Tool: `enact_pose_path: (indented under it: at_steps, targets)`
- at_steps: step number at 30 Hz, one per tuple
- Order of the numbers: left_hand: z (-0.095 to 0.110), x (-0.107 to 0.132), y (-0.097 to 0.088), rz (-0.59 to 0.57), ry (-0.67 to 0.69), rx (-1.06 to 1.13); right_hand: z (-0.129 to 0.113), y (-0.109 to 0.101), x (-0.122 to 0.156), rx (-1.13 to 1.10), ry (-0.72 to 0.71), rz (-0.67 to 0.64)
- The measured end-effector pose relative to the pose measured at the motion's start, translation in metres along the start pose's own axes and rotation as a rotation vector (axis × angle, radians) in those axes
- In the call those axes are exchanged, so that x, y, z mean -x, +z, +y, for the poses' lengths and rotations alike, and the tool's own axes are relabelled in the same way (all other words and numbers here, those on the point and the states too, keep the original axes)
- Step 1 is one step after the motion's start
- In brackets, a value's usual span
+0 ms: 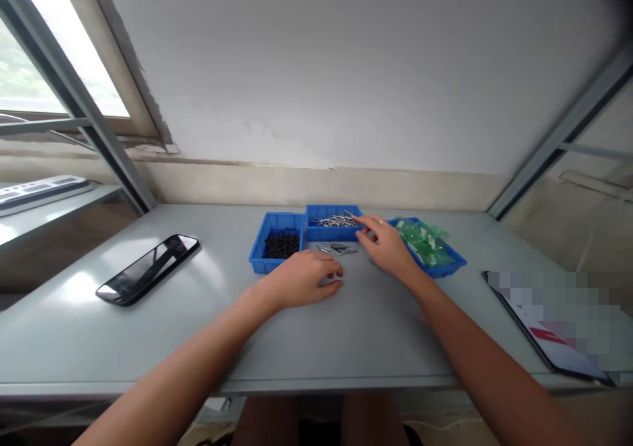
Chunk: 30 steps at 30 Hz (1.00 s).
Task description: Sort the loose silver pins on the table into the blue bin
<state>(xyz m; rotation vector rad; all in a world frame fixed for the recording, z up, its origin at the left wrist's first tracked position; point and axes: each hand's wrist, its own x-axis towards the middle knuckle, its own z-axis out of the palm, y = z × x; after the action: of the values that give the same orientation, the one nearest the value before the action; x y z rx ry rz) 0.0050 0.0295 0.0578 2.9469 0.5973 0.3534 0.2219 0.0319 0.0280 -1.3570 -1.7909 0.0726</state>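
My left hand (309,279) rests low over the table, its fingers loosely curled and the thumb apart, with nothing visible between them. Just beyond its fingertips lies a small loose pile of silver screw-like pieces (336,249). A ring shows on my right hand (382,241), which hovers at the right front corner of a blue bin (330,234). Its index finger reaches over the rim towards silver pieces (337,221) inside, finger and thumb apart. Left of that bin, another blue bin (258,251) holds black screws (281,244); my left hand partly covers its near corner.
Right of my right hand, a blue tray (457,264) holds green-tinted plastic bags (424,241). A black phone (148,269) lies at the left. On the right is a tablet-like device (548,334), its screen partly blurred out. Metal frame posts (558,132) flank the table against a wall.
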Motion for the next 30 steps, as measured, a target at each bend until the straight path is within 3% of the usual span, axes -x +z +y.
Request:
enact_pose_path:
  at_steps: [12, 17, 23, 30]
  targets:
    - [0.005, 0.001, 0.003, 0.0, 0.006, -0.05, -0.014, -0.003, 0.002, -0.001, -0.073, 0.038]
    - [0.009, 0.002, 0.007, -0.072, 0.038, 0.004, -0.022, 0.0, 0.002, 0.018, -0.08, 0.044]
    - [0.007, 0.002, 0.011, -0.111, 0.017, 0.006, -0.013, 0.0, 0.0, -0.016, -0.068, 0.046]
    - [0.006, 0.002, 0.013, -0.12, 0.016, 0.035, 0.009, 0.011, -0.003, 0.253, -0.058, -0.01]
